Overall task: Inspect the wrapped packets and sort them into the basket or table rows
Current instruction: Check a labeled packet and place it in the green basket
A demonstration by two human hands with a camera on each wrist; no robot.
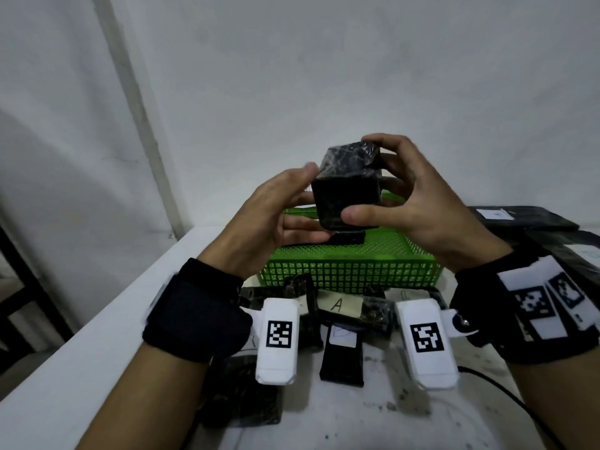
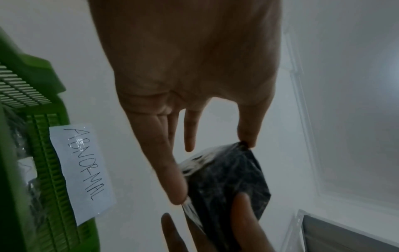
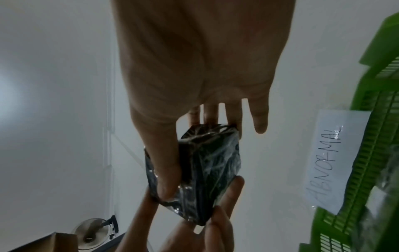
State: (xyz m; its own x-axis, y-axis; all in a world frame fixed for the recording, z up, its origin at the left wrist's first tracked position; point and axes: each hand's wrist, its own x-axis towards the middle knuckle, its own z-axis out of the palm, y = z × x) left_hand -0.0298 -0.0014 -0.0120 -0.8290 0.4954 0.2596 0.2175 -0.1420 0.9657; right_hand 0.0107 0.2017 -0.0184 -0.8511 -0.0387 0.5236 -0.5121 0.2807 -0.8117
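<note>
Packets (image 1: 341, 358) are lying on the table (image 1: 97, 336), half hidden behind wrist cameras. Beyond, the left hand (image 1: 266, 219) and right hand (image 1: 412, 203) are clamping fingers around a wrapped packet (image 1: 347, 186) above the green basket (image 1: 350, 271), its contents mostly blocked.

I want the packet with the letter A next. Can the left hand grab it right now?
Probably not yet. The left hand is raised above the green plastic mesh basket, helping the right hand hold a black film-wrapped packet. The A-labelled black packet lies uncovered on the white table below.
</note>
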